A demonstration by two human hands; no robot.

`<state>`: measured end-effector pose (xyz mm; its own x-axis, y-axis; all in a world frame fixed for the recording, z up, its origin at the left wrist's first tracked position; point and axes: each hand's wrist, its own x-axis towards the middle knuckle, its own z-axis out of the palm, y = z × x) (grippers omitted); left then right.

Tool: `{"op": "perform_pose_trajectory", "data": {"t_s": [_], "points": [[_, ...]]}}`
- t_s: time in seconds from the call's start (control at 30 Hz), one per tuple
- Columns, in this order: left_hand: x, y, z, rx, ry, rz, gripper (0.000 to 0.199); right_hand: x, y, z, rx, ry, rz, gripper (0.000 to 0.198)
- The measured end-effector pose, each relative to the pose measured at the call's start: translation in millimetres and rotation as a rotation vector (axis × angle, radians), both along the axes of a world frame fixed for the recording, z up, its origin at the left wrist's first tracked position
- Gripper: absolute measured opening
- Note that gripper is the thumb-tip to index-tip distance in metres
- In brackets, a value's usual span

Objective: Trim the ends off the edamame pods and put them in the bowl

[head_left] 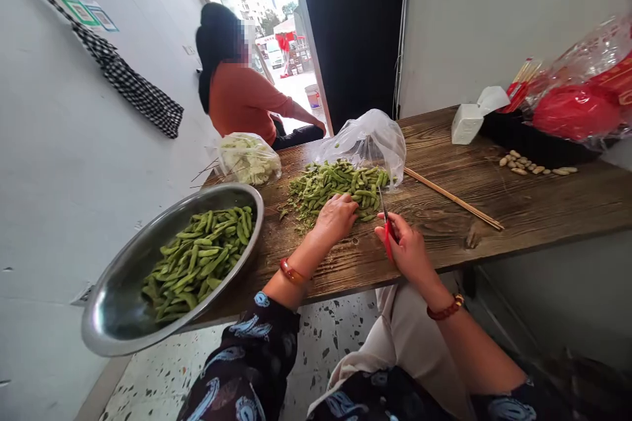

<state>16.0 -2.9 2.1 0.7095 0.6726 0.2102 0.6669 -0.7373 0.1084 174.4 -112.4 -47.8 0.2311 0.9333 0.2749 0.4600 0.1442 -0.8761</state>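
A heap of green edamame pods (340, 179) lies on the wooden table in front of me. My left hand (337, 217) rests at the near edge of the heap, fingers bent down among the pods; whether a pod is pinched there is hidden. In my right hand (405, 243) are red-handled scissors (388, 237), their blades pointing up and away at the heap's right side. A large metal basin (113, 289) to the left holds many more pods (202, 256). Behind the heap, a clear plastic bag (378, 138) lies crumpled and touches it.
A bag of pale green pieces (249, 158) sits behind the basin. Thin wooden skewers (454, 197) lie on the table (543, 210) to the right, near peanuts (526, 163), a white box (467, 123) and red plastic packaging (577, 112). Beyond the table sits a person in orange (241, 95).
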Motion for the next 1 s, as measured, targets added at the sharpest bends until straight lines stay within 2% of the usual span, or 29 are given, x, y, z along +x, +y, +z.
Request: {"op": "perform_pose_trajectory", "data": {"t_s": [0.1,0.23,0.37,0.47,0.57,0.7,0.77,0.87,1.0], "points": [[-1.9,1.1,-4.3,0.077,0.129,0.029,0.017,-1.3,-0.7,3.7,-0.005,-0.006,-0.017,0.048],[-10.0,1.4,-9.4,0.086,0.104,0.064,0.018,-2.1,-2.6,8.7,-0.034,-0.032,-0.020,0.048],[-14.5,2.9,-12.9,0.032,-0.018,0.012,0.021,-2.3,-4.4,11.5,-0.047,-0.018,-0.031,0.046],[-14.1,4.6,-12.4,-0.065,-0.231,0.012,0.020,-2.7,-5.2,13.2,-0.040,-0.022,-0.024,0.045],[-13.0,3.3,-7.2,-0.296,-0.518,0.051,0.014,-3.3,-5.7,14.1,-0.029,-0.040,-0.021,0.045],[-13.0,-5.3,3.3,-0.960,-0.889,0.050,0.018,-3.8,-6.3,13.3,-0.046,-0.061,-0.030,0.047],[-12.7,-9.7,7.0,-1.193,-1.015,0.017,0.026,-3.8,-6.4,12.5,-0.061,-0.060,-0.032,0.048],[-11.6,-13.0,8.8,-1.340,-1.138,0.020,0.040,-4.0,-6.3,11.2,-0.070,-0.067,-0.031,0.048],[-10.6,-13.6,8.2,-1.382,-1.232,0.047,0.041,-4.6,-6.4,8.3,-0.063,-0.093,-0.026,0.049]]}}
